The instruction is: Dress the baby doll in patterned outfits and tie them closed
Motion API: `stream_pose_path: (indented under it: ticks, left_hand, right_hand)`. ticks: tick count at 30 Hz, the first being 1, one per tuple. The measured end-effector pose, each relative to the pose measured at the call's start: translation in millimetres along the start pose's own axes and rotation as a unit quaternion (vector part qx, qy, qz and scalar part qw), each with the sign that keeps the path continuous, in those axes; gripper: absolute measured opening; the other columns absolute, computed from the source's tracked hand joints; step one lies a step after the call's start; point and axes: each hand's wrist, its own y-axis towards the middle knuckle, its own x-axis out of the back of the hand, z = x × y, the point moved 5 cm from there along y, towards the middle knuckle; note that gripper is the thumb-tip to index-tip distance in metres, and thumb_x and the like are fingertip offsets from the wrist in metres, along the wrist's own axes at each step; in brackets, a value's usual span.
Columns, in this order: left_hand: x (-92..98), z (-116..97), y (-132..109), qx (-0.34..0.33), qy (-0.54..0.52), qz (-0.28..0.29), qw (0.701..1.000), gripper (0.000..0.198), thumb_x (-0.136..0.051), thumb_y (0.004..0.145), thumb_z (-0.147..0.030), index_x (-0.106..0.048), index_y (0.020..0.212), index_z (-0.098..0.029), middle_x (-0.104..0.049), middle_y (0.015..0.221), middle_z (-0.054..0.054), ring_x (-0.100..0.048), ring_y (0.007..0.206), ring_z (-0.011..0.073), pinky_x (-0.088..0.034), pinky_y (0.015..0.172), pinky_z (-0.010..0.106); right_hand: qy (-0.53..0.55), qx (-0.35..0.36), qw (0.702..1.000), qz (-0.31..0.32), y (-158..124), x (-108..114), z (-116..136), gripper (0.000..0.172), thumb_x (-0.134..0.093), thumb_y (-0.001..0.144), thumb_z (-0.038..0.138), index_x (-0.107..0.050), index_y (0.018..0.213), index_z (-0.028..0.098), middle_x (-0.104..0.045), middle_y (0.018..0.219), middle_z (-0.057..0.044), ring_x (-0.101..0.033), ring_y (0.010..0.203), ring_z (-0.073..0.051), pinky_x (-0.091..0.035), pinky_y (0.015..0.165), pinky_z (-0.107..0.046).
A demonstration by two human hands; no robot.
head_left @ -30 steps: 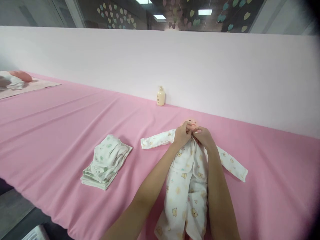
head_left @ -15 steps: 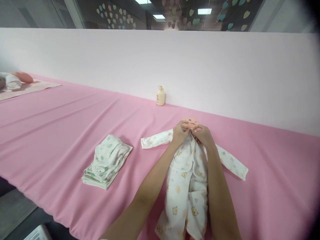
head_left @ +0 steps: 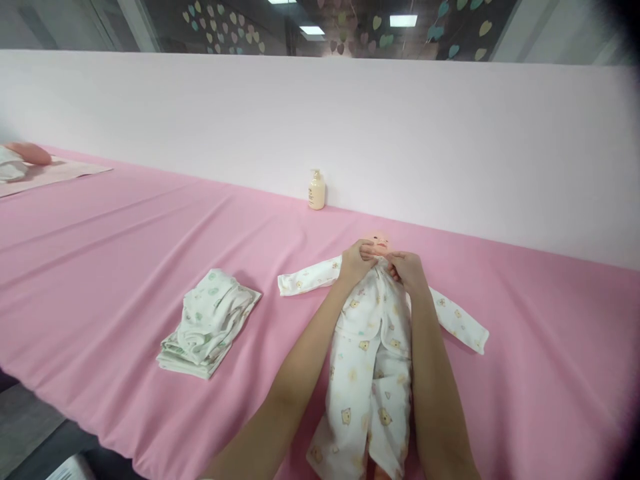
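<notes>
A baby doll lies on its back on the pink cover, its head toward the wall. It is dressed in a white baby gown printed with bears, and both sleeves stretch out to the sides. Just below the doll's chin, my left hand pinches the gown's neckline from the left. My right hand has its fingers closed on the neckline from the other side. The front panels overlap at the chest and part lower down. My fingers hide the exact point of grip.
Left of the doll is a stack of folded white baby clothes with green prints. A cream pump bottle stands against the white wall. At the far left, part of another doll lies on a pale mat. The pink cover drapes over the front edge.
The whole view has shifted slightly. My hands remain at the gown's neckline, with the right fingers moved slightly away from the left ones.
</notes>
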Motion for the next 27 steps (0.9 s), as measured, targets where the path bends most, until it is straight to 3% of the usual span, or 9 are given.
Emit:
stream_pose_path:
  ticks: [6,9,11,13,18,23,27]
  left_hand:
    - [6.0,-13,-3,-0.009,0.196,0.052,0.979,0.016,-0.064,0.074,-0.018,-0.069,0.088,-0.015,-0.07,0.084,0.005,-0.062,0.075,0.0153,-0.049,0.075,0.028]
    - [3.9,-23,-6,-0.016,0.271,0.08,0.959,0.02,-0.058,0.077,-0.015,-0.071,0.091,-0.017,-0.071,0.089,0.006,-0.063,0.078,0.0179,-0.049,0.076,0.029]
    - [1.5,-27,-8,-0.028,0.302,0.091,0.949,0.026,-0.054,0.077,-0.013,-0.072,0.095,-0.02,-0.071,0.093,0.006,-0.063,0.083,0.0198,-0.049,0.079,0.03]
    - [-0.9,-30,-8,-0.048,0.309,0.106,0.944,0.032,-0.05,0.078,-0.01,-0.073,0.097,-0.023,-0.07,0.098,0.005,-0.063,0.088,0.0209,-0.048,0.082,0.031]
    - [0.3,-32,-9,-0.054,0.288,0.129,0.947,0.037,-0.048,0.077,-0.008,-0.073,0.098,-0.026,-0.07,0.103,0.004,-0.062,0.089,0.0204,-0.048,0.084,0.03]
    - [2.4,-34,-10,-0.029,0.28,0.122,0.952,0.033,-0.049,0.077,-0.009,-0.074,0.093,-0.023,-0.069,0.101,0.005,-0.061,0.089,0.0209,-0.047,0.086,0.031]
    - [-2.4,-31,-11,-0.056,0.304,0.132,0.942,0.036,-0.047,0.081,-0.011,-0.07,0.106,-0.024,-0.065,0.105,0.007,-0.057,0.098,0.0209,-0.043,0.092,0.032]
  right_hand:
    - [-0.106,0.055,0.993,0.005,-8,5,13,0.021,-0.057,0.072,0.021,-0.071,0.085,0.013,-0.057,0.05,0.001,-0.048,0.04,-0.01,-0.038,0.041,-0.02]
    - [-0.246,0.105,0.964,0.007,-12,1,22,0.029,-0.052,0.075,0.015,-0.072,0.096,0.018,-0.07,0.075,-0.005,-0.063,0.068,-0.016,-0.048,0.064,-0.025]
    - [-0.323,0.128,0.938,0.001,-12,-4,24,0.032,-0.049,0.078,0.014,-0.073,0.099,0.021,-0.071,0.098,-0.007,-0.064,0.093,-0.021,-0.046,0.081,-0.029]
    - [-0.357,0.134,0.924,-0.003,-11,-8,23,0.035,-0.045,0.082,0.015,-0.071,0.104,0.023,-0.068,0.11,-0.007,-0.06,0.104,-0.023,-0.044,0.088,-0.032]
    - [-0.359,0.139,0.923,-0.01,-6,-10,16,0.032,-0.046,0.085,0.023,-0.07,0.107,0.025,-0.068,0.109,-0.005,-0.061,0.101,-0.021,-0.045,0.084,-0.029]
    - [-0.348,0.119,0.925,-0.093,-4,-1,15,0.026,-0.053,0.082,0.031,-0.072,0.096,0.022,-0.07,0.098,-0.007,-0.062,0.087,-0.02,-0.044,0.071,-0.026]
    - [-0.32,0.117,0.937,-0.075,-4,0,16,0.023,-0.057,0.077,0.028,-0.073,0.092,0.02,-0.07,0.083,-0.006,-0.062,0.077,-0.019,-0.043,0.067,-0.025]
